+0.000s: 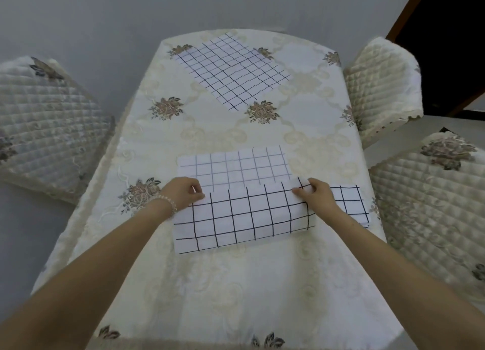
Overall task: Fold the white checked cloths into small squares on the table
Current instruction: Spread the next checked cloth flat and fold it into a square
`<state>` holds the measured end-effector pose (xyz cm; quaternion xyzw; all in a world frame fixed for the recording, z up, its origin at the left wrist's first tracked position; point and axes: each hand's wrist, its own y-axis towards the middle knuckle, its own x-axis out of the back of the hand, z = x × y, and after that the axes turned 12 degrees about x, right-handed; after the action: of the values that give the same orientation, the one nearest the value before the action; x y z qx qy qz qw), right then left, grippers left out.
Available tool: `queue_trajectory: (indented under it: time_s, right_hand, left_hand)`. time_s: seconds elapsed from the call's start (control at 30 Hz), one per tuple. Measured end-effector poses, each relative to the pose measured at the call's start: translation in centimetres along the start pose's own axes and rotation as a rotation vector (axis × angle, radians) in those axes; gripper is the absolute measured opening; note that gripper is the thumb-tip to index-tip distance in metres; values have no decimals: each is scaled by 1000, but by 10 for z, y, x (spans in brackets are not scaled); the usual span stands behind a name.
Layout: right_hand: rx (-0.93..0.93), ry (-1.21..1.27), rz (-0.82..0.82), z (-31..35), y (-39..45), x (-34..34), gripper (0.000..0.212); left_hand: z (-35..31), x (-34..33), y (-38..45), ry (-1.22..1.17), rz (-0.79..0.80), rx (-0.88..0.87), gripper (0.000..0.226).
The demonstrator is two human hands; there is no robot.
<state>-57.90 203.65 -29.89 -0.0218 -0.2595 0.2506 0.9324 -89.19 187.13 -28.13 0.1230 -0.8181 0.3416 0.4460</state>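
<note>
Both hands on the near checked cloth, mid-fold — I see its front part doubled over.

My left hand (183,189) pinches the folded cloth (241,218) at its far-left corner, fingers curled on the edge; my right hand (315,192) grips the raised far edge, fingers clamped on fabric. The cloth lies on the near half of the table (236,292). A small folded piece (351,200) sits just right of it — a second cloth (233,63) lies flat at the far end.
</note>
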Motion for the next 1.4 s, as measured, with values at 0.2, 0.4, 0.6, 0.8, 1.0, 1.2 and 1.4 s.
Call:
queue_trajectory:
  time_s: [0.2, 0.4, 0.6, 0.8, 1.0, 1.2, 1.4]
  right_hand:
    - [-2, 47, -109, 5, 41, -5, 36]
    - [36, 94, -172, 4, 83, -18, 18]
    - [44, 97, -181, 2, 115, -30, 29]
    - [52, -45, -192, -4, 143, -44, 24]
    - [56, -161, -162, -8, 158, -58, 26]
    - [49, -214, -172, -16, 162, -63, 23]
    - [182, -487, -338, -41, 153, -79, 40]
  left_hand:
    - [5, 18, 45, -167, -84, 25, 16]
    - [18, 23, 72, -386, -54, 152, 21]
    - [37, 23, 92, -506, 75, 253, 26]
    - [43, 16, 112, -515, -78, 248, 13]
    - [42, 0, 131, -337, -152, 334, 20]
    - [38, -5, 136, -201, -141, 344, 21]
    - [35, -8, 134, -224, -148, 385, 21]
